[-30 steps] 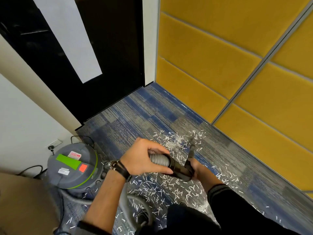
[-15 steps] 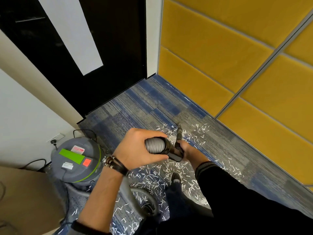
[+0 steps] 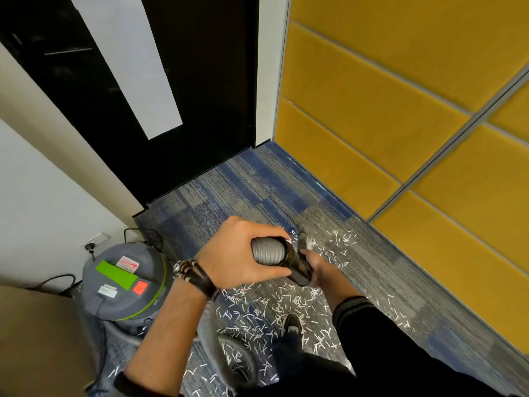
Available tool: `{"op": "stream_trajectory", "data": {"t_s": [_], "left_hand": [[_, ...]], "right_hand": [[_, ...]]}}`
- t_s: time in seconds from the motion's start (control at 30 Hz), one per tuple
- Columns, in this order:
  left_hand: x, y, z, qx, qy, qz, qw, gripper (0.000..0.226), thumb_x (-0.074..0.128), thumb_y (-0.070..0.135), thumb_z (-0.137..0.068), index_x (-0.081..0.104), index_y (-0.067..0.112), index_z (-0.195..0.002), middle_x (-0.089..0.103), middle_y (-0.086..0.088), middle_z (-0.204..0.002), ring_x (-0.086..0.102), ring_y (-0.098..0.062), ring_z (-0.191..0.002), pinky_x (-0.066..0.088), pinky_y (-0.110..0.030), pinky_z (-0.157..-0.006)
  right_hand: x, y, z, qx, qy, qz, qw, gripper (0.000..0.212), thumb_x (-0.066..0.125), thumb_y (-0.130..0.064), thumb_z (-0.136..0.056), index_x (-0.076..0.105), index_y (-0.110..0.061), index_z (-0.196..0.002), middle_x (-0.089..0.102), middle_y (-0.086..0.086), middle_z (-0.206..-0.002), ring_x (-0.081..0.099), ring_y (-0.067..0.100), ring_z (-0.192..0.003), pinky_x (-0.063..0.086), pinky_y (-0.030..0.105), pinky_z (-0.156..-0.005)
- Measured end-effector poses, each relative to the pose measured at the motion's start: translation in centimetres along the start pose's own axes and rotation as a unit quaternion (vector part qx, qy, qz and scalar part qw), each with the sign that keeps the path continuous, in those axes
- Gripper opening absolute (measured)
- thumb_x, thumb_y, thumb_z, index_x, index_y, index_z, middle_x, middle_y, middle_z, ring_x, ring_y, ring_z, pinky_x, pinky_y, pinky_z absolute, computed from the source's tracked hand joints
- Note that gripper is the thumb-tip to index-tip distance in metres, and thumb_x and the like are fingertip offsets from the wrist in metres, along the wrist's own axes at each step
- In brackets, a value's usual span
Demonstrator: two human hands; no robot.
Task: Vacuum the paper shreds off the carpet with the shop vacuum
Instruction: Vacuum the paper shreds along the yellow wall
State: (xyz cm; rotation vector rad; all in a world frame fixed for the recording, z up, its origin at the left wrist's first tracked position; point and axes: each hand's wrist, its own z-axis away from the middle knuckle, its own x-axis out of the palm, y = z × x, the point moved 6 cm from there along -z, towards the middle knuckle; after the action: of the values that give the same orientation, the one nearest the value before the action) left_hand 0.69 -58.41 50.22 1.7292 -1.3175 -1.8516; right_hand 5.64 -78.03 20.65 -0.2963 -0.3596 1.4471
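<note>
My left hand [image 3: 240, 255] grips the grey ribbed vacuum hose [image 3: 267, 251] where it joins the black wand [image 3: 299, 267]. My right hand [image 3: 316, 265] holds the black wand lower down, mostly hidden behind it. The wand points down and away toward the carpet, with its nozzle tip [image 3: 301, 234] among white paper shreds [image 3: 335, 247]. More paper shreds [image 3: 257, 308] lie scattered over the blue-grey carpet [image 3: 243, 190] around my shoe [image 3: 292, 323]. The grey shop vacuum [image 3: 123, 279] with a green band stands at the left.
A black door [image 3: 200, 81] closes the far end and yellow padded wall panels [image 3: 400, 96] run along the right. The vacuum's cord goes to a wall outlet [image 3: 90, 246]. A brown cardboard surface [image 3: 37, 339] fills the lower left. The hose loops [image 3: 229, 348] on the floor below my arms.
The view has tilted up toward the door. Both hands with the wand have moved up and away from me, and the nozzle has shifted toward the shreds' far edge.
</note>
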Motion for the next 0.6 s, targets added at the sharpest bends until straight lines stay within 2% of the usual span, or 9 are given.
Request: {"op": "stream_trajectory", "data": {"t_s": [0.13, 0.23, 0.33, 0.4, 0.5, 0.53, 0.6], "left_hand": [[0.4, -0.8, -0.6, -0.002, 0.0, 0.041, 0.999, 0.052, 0.096, 0.037, -0.072, 0.078, 0.024, -0.119, 0.078, 0.015, -0.11, 0.072, 0.001, -0.103, 0.057, -0.03, -0.095], [0.8, -1.6, -1.6, -0.02, -0.01, 0.059, 0.998, 0.055, 0.098, 0.036, -0.07, 0.078, 0.024, -0.12, 0.077, 0.016, -0.111, 0.071, 0.001, -0.107, 0.056, -0.032, -0.099], [2.7, -1.7, -2.0, -0.042, -0.05, 0.061, 0.996, 0.056, 0.097, 0.039, -0.069, 0.078, 0.027, -0.121, 0.077, 0.018, -0.113, 0.069, 0.004, -0.109, 0.055, -0.033, -0.104], [3.7, -1.2, -2.0, -0.044, -0.059, 0.062, 0.995, 0.055, 0.097, 0.04, -0.07, 0.078, 0.027, -0.12, 0.077, 0.018, -0.112, 0.07, 0.004, -0.107, 0.055, -0.033, -0.103], [2.8, -1.0, -1.7, -0.042, -0.026, 0.034, 0.998, 0.052, 0.096, 0.04, -0.071, 0.078, 0.028, -0.118, 0.078, 0.018, -0.108, 0.071, 0.004, -0.101, 0.057, -0.031, -0.098], [2.1, -1.1, -1.6, -0.043, -0.017, 0.03, 0.998, 0.052, 0.096, 0.04, -0.071, 0.078, 0.028, -0.118, 0.078, 0.018, -0.108, 0.071, 0.005, -0.101, 0.057, -0.03, -0.097], [1.1, -1.2, -1.3, -0.042, -0.016, 0.031, 0.999, 0.052, 0.096, 0.039, -0.071, 0.078, 0.028, -0.119, 0.077, 0.019, -0.109, 0.07, 0.006, -0.104, 0.056, -0.027, -0.098]], "right_hand": [[0.4, -0.1, -0.2, 0.013, -0.016, -0.023, 1.0, 0.034, 0.032, -0.04, -0.105, 0.046, -0.01, -0.115, 0.057, 0.018, -0.1, 0.059, 0.031, -0.082, 0.052, 0.044, -0.075], [-2.4, 0.1, -0.4, 0.009, 0.004, -0.056, 0.998, 0.042, 0.029, -0.043, -0.105, 0.046, -0.005, -0.113, 0.063, 0.025, -0.112, 0.065, 0.038, -0.099, 0.053, 0.052, -0.087], [-6.0, 1.6, -0.1, 0.029, 0.034, -0.088, 0.995, 0.036, 0.033, -0.04, -0.106, 0.047, -0.008, -0.097, 0.062, 0.019, -0.094, 0.063, 0.032, -0.083, 0.054, 0.046, -0.073], [-7.4, 1.7, -0.3, 0.033, 0.05, -0.075, 0.995, 0.035, 0.035, -0.039, -0.105, 0.047, -0.007, -0.096, 0.061, 0.018, -0.098, 0.062, 0.032, -0.085, 0.056, 0.043, -0.07], [-5.7, 0.8, -0.4, 0.042, 0.041, -0.043, 0.997, 0.033, 0.033, -0.037, -0.105, 0.047, -0.007, -0.1, 0.059, 0.016, -0.095, 0.061, 0.029, -0.078, 0.056, 0.033, -0.046], [-4.6, 0.4, -0.6, 0.032, 0.034, -0.048, 0.998, 0.033, 0.033, -0.037, -0.105, 0.046, -0.008, -0.101, 0.058, 0.016, -0.096, 0.06, 0.028, -0.078, 0.056, 0.034, -0.044], [-2.8, -0.1, -0.6, 0.017, 0.028, -0.051, 0.998, 0.033, 0.033, -0.039, -0.105, 0.047, -0.009, -0.1, 0.06, 0.016, -0.095, 0.061, 0.028, -0.079, 0.058, 0.037, -0.056]]}}
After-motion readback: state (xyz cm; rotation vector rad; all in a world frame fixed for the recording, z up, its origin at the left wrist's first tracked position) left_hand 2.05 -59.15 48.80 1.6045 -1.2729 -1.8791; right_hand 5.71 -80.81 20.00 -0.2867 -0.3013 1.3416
